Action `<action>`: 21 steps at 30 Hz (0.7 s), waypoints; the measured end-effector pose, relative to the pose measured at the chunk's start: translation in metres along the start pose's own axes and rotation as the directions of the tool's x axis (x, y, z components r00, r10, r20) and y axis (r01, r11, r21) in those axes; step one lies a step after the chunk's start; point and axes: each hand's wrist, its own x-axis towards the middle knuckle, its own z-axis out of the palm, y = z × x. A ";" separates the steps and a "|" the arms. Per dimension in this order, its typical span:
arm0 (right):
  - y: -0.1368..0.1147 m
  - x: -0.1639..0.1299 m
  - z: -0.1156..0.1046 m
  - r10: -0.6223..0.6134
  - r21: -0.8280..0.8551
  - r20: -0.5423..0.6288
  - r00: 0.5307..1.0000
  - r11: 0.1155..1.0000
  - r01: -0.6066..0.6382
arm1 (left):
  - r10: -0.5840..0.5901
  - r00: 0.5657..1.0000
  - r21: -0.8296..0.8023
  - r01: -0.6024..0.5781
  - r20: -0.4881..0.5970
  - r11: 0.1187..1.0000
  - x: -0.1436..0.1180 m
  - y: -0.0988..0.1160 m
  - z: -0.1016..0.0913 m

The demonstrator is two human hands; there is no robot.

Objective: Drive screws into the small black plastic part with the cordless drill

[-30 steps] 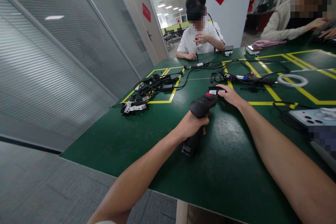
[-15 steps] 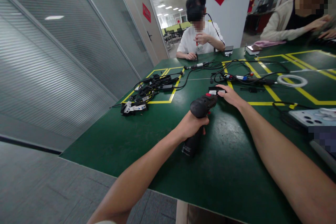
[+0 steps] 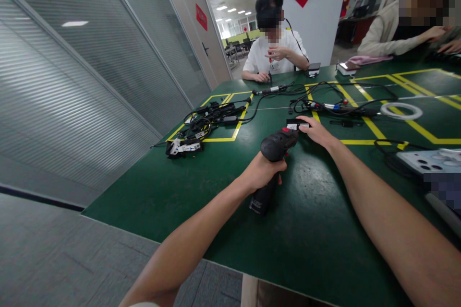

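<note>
My left hand (image 3: 264,171) is wrapped around the grip of a black cordless drill (image 3: 275,146) with red details. The drill points away from me, its battery end low over the green table. Beyond its front end, my right hand (image 3: 314,129) grips a small black part with a white label (image 3: 296,124). My right thumb and fingers close on the right end of this part. Whether the drill's tip touches the part cannot be seen, because the drill body covers that spot.
Tangled black cables (image 3: 216,117) lie left, behind a black-and-white part (image 3: 184,147). A corded screwdriver (image 3: 329,106), a white tubing coil (image 3: 401,111) and a pale device (image 3: 432,159) are on the right. A co-worker (image 3: 275,53) sits opposite; another person (image 3: 392,33) sits at far right.
</note>
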 end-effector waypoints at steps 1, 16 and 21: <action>0.000 0.000 0.000 0.001 0.003 -0.002 1.000 1.000 -0.001 | 0.001 1.000 0.003 -0.001 0.002 1.000 0.000 0.000 0.000; -0.002 -0.001 -0.001 0.007 0.007 0.002 1.000 1.000 -0.007 | -0.005 1.000 -0.012 0.005 0.001 1.000 0.000 0.001 0.000; -0.002 0.000 0.000 0.013 0.007 0.004 1.000 1.000 -0.013 | -0.016 1.000 0.004 0.016 -0.007 1.000 -0.001 0.002 0.000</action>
